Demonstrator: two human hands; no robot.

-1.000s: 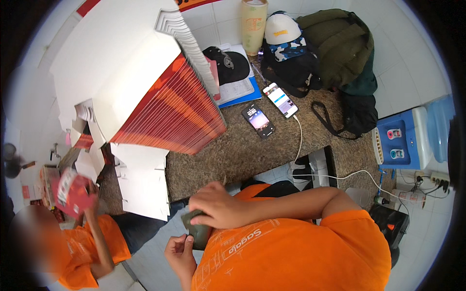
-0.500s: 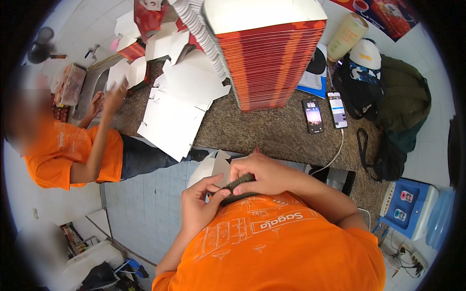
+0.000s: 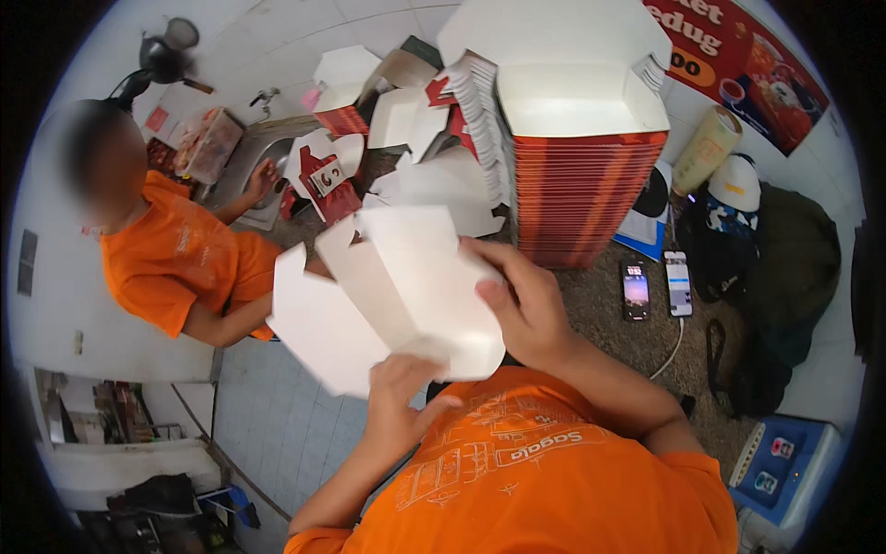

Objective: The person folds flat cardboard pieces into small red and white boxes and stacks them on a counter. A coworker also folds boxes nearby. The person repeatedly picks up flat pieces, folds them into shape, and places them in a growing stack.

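Observation:
A white-lined paper food box [image 3: 420,277], folded up with its lid flap hanging out to the left, is held in front of my chest. My right hand [image 3: 531,309] grips its right wall, thumb on the inside and fingers behind. At the near end, my left hand [image 3: 399,397] has its fingers on the box's edge, with the thumb apart below; part of that grip is hidden. Just beyond stands a tall nested stack of red and orange food boxes [image 3: 577,198]. Flat white box blanks [image 3: 448,189] lie left of the stack.
A co-worker in an orange shirt [image 3: 198,254] stands at left, near the sink [image 3: 268,198] and some folded boxes [image 3: 401,120]. Two phones, one a dark phone [image 3: 636,291] and one a charging phone [image 3: 678,283], lie at right beside a dark backpack [image 3: 789,245].
The box has come up from low against my body and now faces me opened out. My hands have spread apart along it. The view has tilted up, and the co-worker's hands have shifted.

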